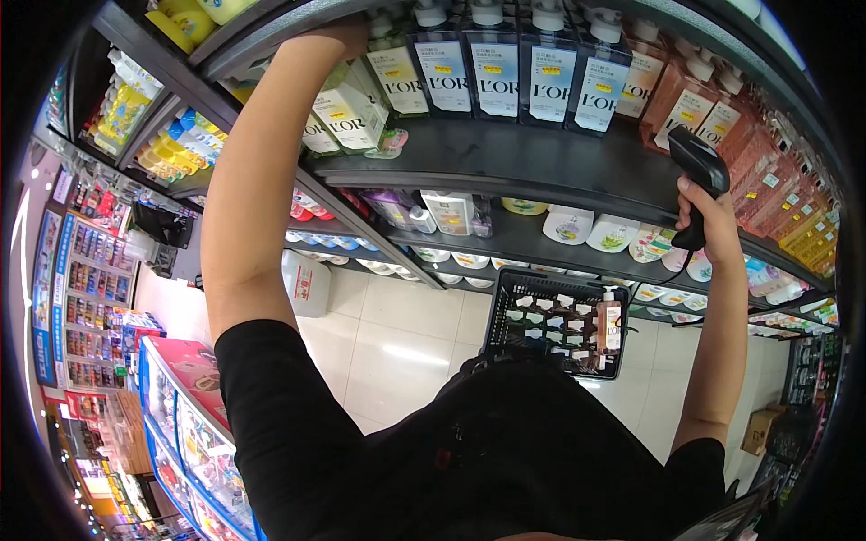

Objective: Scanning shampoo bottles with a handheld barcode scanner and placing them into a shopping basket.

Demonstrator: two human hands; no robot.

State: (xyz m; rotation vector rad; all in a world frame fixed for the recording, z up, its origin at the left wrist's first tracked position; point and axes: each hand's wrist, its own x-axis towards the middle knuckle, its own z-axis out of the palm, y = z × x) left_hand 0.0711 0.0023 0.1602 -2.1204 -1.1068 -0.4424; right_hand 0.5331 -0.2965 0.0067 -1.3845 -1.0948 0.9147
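My right hand (712,220) grips a black handheld barcode scanner (700,162) by its handle, in front of the shelf at the right; a cable hangs from it. My left arm reaches up to the shelf at the upper left, where my left hand (345,39) is partly hidden at the shelf edge above, so its fingers do not show. Close below it stand a dark pump bottle with a yellow-toned label (400,81) and white-labelled boxes (348,115). Several blue-labelled pump bottles (494,78) stand in a row, with pink pump bottles (683,108) to their right.
A black plastic basket (497,318) on the tiled floor holds several bottles, one a pink pump bottle (609,324) lying on top. The dark shelf edge (473,182) runs across in front, above lower shelves of bottles. A white jug (304,284) and a blue-edged display case (183,406) stand at left.
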